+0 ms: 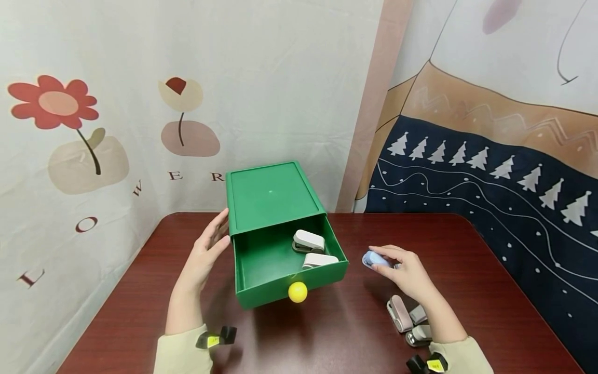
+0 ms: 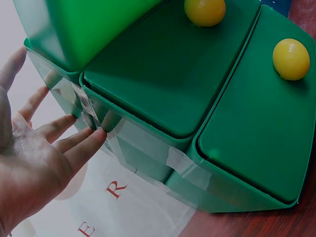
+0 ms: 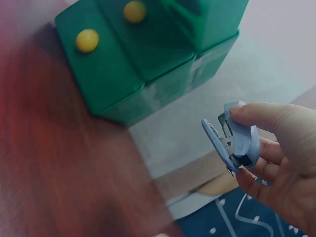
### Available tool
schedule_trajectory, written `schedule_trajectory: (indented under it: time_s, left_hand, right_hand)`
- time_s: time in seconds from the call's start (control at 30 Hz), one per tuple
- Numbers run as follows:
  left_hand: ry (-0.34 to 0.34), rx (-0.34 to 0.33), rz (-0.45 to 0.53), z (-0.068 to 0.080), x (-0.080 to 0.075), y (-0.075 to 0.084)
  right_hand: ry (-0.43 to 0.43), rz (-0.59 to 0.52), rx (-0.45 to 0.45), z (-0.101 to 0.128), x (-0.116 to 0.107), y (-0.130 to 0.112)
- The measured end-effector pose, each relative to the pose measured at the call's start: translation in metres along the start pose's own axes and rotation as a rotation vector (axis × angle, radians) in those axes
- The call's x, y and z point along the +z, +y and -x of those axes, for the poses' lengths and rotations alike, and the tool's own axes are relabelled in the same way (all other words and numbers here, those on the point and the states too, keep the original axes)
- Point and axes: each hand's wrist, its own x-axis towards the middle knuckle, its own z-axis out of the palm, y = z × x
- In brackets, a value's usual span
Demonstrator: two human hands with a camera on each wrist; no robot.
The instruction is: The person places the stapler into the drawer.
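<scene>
Right hand point(image 1: 411, 272) grip clenched round a small blue stapler point(image 1: 375, 259), thumb on top, fingers curled beneath; right wrist view shows the stapler point(image 3: 236, 143) pinched near its rear, front end pointing to the left of that frame, hinge partly gaping. It sits right of centre in the head view, just above the desk point(image 1: 140, 291), near the right wall of the open green drawer point(image 1: 261, 259) but apart from it.

Left hand point(image 1: 205, 254) grip released, fingers straight, palm flat against the left side of the green cabinet point(image 1: 273, 195); left wrist view has fingertips point(image 2: 94, 136) touching the taped side wall.

Drawer pulled out toward the lower centre of the frame, yellow knob point(image 1: 297, 292) at front. Two white staplers point(image 1: 308, 241) already lie in its right half, one behind the other; left half bare.

Judgement for the step: lift the blue stapler over the right wall instead of dragging across it, aim for the bare green floor left of the white pair so it does not stack or knock them, lower flat before letting go. Left hand bracing the cabinet should stop it sliding if the drawer gets bumped.

More staplers point(image 1: 404, 314) lie at lower right by the right wrist
</scene>
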Motion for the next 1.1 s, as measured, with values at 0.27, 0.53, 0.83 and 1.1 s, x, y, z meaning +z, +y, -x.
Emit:
schedule_trajectory:
  time_s: [0.27, 0.53, 0.83, 1.1]
  left_hand:
    - [-0.004, 0.008, 0.002, -0.001, 0.001, 0.002]
    - [-0.002, 0.019, 0.007, 0.0, 0.001, 0.0]
    - [-0.002, 0.01, -0.001, 0.001, 0.001, 0.001]
    - [-0.002, 0.009, -0.003, 0.001, 0.001, 0.001]
  right_hand:
    - [0.054, -0.039, -0.075, -0.009, -0.012, -0.04]
    - [0.118, -0.051, -0.187, -0.021, -0.022, -0.089]
    - [0.122, -0.134, -0.316, -0.042, -0.021, -0.1]
    - [0.056, -0.211, -0.411, -0.056, -0.01, -0.125]
